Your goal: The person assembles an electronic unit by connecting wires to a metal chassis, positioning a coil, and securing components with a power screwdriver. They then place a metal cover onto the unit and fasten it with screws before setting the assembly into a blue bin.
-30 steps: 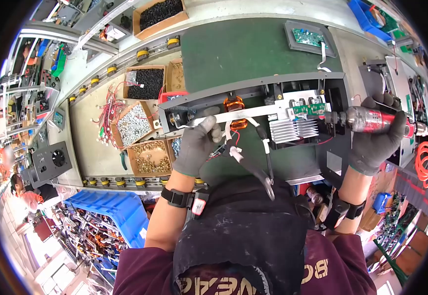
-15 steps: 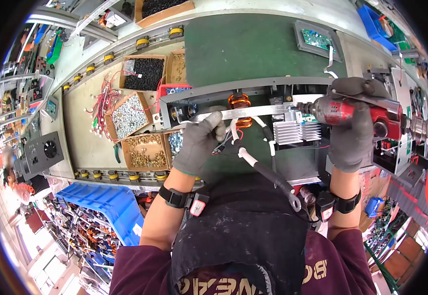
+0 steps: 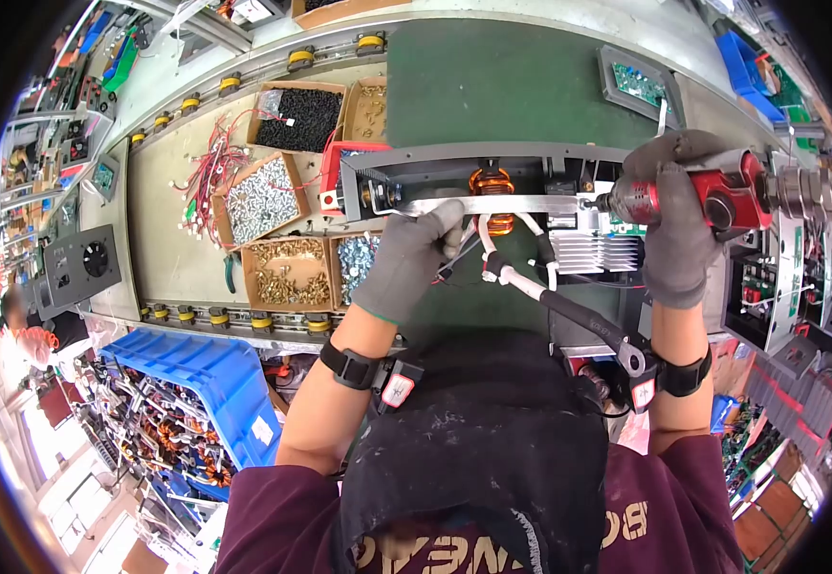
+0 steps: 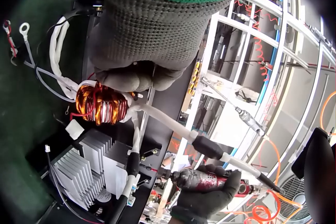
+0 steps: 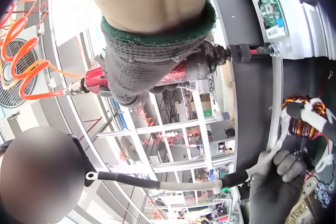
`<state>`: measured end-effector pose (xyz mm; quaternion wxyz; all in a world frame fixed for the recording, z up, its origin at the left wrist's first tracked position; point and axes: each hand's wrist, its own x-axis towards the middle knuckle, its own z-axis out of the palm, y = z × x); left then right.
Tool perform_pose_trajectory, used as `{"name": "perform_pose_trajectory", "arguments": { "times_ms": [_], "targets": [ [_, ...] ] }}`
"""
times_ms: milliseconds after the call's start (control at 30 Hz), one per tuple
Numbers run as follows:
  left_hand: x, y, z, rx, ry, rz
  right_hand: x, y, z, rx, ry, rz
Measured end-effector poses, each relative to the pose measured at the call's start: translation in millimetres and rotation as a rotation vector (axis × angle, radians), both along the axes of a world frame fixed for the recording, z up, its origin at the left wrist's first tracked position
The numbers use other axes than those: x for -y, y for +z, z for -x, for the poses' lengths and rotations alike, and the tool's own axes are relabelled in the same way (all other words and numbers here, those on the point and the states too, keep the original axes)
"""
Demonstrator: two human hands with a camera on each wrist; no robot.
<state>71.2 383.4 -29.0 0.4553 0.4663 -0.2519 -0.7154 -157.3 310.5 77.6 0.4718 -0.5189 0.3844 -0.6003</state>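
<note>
R hand [image 3: 676, 244], gloved, wraps tight around the red pneumatic screwdriver [image 3: 698, 196]. The tool lies sideways w/ its bit end pointing toward the L hand, tip right at the end of the metal bar [image 3: 478, 205]. In the R wrist view the bit meets the bar's end at the chassis wall; can't tell if it's seated on a screw.

L hand [image 3: 411, 260], also gloved, has its fingers curled onto the near end of that bar, pinning it against the open grey chassis [image 3: 454, 165]. The bar runs straight across between the two hands, both of them touching it or at it.

Copper coil [image 3: 492, 182] sits just past the L fingertips, under the bar, approx midway between the hands but closer to L. White-sleeved leads come off it. One long black cable w/ ring lug [image 3: 634, 360] trails back toward the person, ending near the R wrist. Finned heatsink [image 3: 596, 253] lies just below the R hand, inside the chassis, next to the coil leads.

Beyond the L hand, away from R: cardboard boxes of screws [image 3: 261, 203], silver, brass & black lots, plus a bunch of red wires [image 3: 213, 172]. Orange air hose [image 5: 21, 40] loops off the screwdriver's rear end, seen in the R wrist view. Far past the R hand sits a green circuit board [image 3: 638, 84] in a grey tray on the green mat.
</note>
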Motion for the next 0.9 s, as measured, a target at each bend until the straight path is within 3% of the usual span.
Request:
{"name": "perform_pose_trajectory", "arguments": {
  "times_ms": [67,133,200,267,333,367,467,533,600,667,700,900],
  "targets": [
    [-12,2,-4,-0.073,0.005,-0.033,2,-7,6,-0.043,0.081,0.055],
    [-29,-12,-8,-0.278,0.137,-0.193,-2,-13,9,-0.033,0.120,0.063],
    [-47,-18,-13,-0.234,0.122,-0.226,-6,-18,11,-0.102,0.022,0.033],
    [-63,-17,-14,-0.268,0.083,-0.245,-4,-24,18,-0.081,0.071,0.026],
    [-70,-1,-5,-0.266,0.069,-0.243,-3,-44,32,-0.395,-0.190,0.026],
    [-71,12,2,-0.188,0.025,-0.267,-1,-18,16,-0.134,0.085,0.119],
    [-71,36,17,-0.101,-0.070,-0.280,-9,5,15,-0.148,0.032,-0.049],
    [-69,43,31,0.027,-0.185,-0.168,-21,9,20,-0.028,0.107,0.011],
    [-66,49,43,-0.033,-0.164,-0.240,-51,7,30,-0.065,-0.133,0.118],
    [-62,46,49,-0.310,-0.226,-0.275,-78,36,20,0.315,0.107,0.077],
    [-60,48,56,-0.306,-0.251,-0.279,-87,40,16,0.371,0.047,0.030],
    [-59,56,80,-0.260,-0.336,-0.304,-108,38,20,0.226,-0.053,0.106]
  ]
}}
